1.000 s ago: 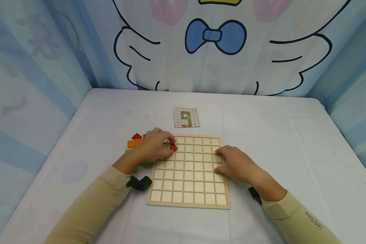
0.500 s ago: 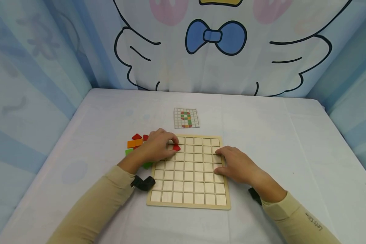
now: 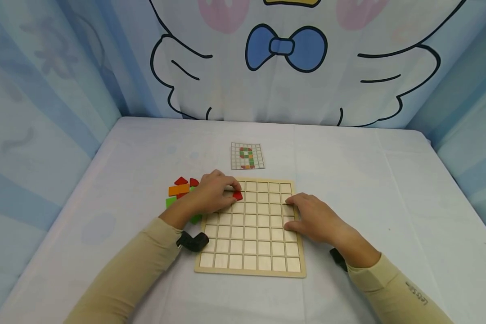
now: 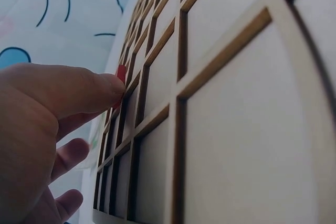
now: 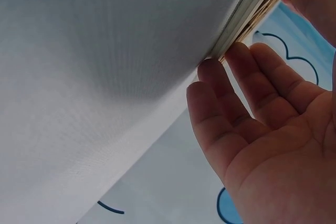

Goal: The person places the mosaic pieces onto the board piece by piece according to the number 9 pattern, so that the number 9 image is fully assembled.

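Note:
A square wooden grid board [image 3: 250, 234] lies flat, divided into small cells by raised ribs. My left hand [image 3: 215, 194] is over its upper left part, pinching a small red tile [image 3: 237, 195] between thumb and fingers. In the left wrist view the tile's red edge [image 4: 121, 73] shows past the thumb tip, right at a rib. My right hand [image 3: 316, 218] rests at the board's right edge, thumb and index finger over the rim. Its other fingers [image 5: 215, 111] extend along the board's side in the right wrist view.
Loose red tiles [image 3: 181, 181], orange tiles [image 3: 179, 190] and green tiles [image 3: 171, 202] lie left of the board, partly hidden by the left arm. Behind the board is a card [image 3: 247, 156] printed with a coloured grid figure. A patterned curtain [image 3: 285, 90] hangs beyond the table.
My left hand has slid a little to the right across the board with the red tile in its pinch. The right hand has stayed at the board's edge.

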Available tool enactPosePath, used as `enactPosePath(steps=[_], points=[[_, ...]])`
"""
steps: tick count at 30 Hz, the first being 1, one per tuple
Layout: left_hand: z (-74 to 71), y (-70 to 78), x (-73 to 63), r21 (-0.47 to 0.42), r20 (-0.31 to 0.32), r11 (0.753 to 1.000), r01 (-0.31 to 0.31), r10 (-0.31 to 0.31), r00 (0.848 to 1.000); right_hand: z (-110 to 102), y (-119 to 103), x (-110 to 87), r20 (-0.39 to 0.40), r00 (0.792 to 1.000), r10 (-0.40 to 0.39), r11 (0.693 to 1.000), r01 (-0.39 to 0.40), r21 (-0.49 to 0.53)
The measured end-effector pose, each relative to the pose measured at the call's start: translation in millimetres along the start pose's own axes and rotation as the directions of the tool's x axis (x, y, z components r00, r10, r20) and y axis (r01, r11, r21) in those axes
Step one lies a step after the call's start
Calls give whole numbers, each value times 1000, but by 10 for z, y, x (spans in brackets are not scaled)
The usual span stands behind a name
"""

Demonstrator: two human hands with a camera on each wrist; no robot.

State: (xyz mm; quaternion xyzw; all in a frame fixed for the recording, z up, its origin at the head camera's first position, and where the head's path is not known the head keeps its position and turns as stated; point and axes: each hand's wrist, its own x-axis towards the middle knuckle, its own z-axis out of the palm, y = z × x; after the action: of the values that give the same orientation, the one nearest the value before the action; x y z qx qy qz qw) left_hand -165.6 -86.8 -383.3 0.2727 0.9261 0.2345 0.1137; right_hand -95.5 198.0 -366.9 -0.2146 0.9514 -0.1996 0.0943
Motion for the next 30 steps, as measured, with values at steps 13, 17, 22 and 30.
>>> enactPosePath(steps=[13,17,22,30], points=[[-15,31,19,-43,39,999,18,-17,999,6,11,-5,-1,1000,2,1000,-1,2],[1,16,30,-66,37,998,12,-10,999,8,14,-6,-4,1000,1,1000,-1,4],[10,9,38,-83,33,997,11,-9,999,8,14,-8,-8,1000,0,1000,0,0],[7,11,35,-96,21,995,12,-10,1000,15,21,-5,-8,1000,2,1000,-2,3]])
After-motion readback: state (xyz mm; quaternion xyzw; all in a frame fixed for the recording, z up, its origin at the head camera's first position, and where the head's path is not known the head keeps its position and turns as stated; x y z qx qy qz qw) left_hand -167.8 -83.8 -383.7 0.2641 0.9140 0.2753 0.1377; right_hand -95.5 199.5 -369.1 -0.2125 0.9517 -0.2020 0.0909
